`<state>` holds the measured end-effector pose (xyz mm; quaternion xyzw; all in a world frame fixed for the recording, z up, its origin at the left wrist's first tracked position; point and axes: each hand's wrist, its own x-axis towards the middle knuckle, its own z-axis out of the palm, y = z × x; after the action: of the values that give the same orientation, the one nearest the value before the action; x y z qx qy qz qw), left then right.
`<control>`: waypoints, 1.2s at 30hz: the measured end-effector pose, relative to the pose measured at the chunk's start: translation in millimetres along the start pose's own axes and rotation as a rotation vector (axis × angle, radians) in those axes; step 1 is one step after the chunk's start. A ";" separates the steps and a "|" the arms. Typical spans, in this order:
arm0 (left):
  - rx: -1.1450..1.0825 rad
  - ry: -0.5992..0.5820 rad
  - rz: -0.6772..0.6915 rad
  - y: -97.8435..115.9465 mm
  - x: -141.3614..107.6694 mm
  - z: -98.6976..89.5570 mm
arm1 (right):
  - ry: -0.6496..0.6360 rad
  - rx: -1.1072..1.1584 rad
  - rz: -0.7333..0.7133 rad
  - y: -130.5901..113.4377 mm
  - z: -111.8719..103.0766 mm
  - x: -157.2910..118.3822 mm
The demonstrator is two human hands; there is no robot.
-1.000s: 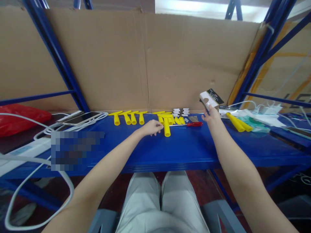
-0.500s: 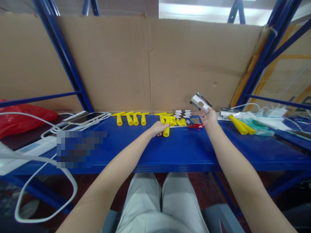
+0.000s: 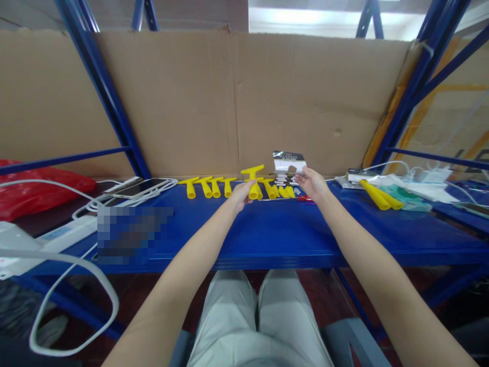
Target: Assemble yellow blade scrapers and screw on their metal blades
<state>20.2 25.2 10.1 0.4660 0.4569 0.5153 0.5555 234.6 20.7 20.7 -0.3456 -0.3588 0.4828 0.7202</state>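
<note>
My left hand (image 3: 243,196) is closed on a yellow T-shaped piece (image 3: 252,176), its crossbar raised above the blue table (image 3: 282,229). In my right hand (image 3: 310,183) is a black and white card (image 3: 289,163) with a hole in it, pinched by its right edge and held up facing me. Behind and beside the held piece lie several yellow pieces (image 3: 283,192). Below the card a red-handled tool (image 3: 305,199) lies partly hidden by my right hand. A small stack of cards (image 3: 284,180) shows just under the held card.
Several yellow T-shaped pieces (image 3: 207,187) stand in a row at the left. Two yellow tubes (image 3: 380,195) with a card lie at the right. White cables, a phone (image 3: 141,188) and a red bag (image 3: 42,186) are far left. Cardboard (image 3: 171,102) backs the table.
My right hand has moved left with the card, which now faces me more squarely. My left hand has lifted the yellow piece and tilted its crossbar into view.
</note>
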 end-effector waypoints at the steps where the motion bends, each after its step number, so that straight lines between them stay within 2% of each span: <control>1: -0.018 0.034 0.014 0.4 2.0 -2.1 | -0.046 -0.025 0.007 1.3 0.7 -1.0; 4: -0.069 0.096 0.074 1.8 8.0 -10.6 | -0.156 -0.086 0.044 6.0 2.7 -3.8; 8: -0.129 0.059 0.147 2.0 14.0 -21.7 | -0.273 -0.162 0.114 14.7 5.6 -7.5; 12: -0.199 0.045 0.143 1.2 16.5 -23.4 | -0.337 -0.212 0.151 24.6 10.6 -12.4; 18: -0.219 -0.045 0.081 -4.0 19.5 -13.3 | -0.376 -0.233 0.151 32.0 18.5 -19.8; 21: -0.257 -0.072 0.099 -6.4 19.1 -9.8 | -0.400 -0.227 0.144 32.1 20.7 -21.6; 25: -0.344 -0.056 0.107 -4.5 17.5 -9.4 | -0.430 -0.215 0.130 32.3 22.4 -23.3; 30: -0.361 0.042 0.065 0.0 15.5 -9.0 | -0.467 -0.212 0.125 33.1 24.2 -25.8; 36: -0.308 0.021 0.032 3.5 8.3 -8.9 | -0.480 -0.198 0.092 32.9 28.0 -30.0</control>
<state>11.3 34.0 12.0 0.3770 0.3708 0.5928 0.6074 187.8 6.4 1.6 -0.3057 -0.5488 0.5459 0.5544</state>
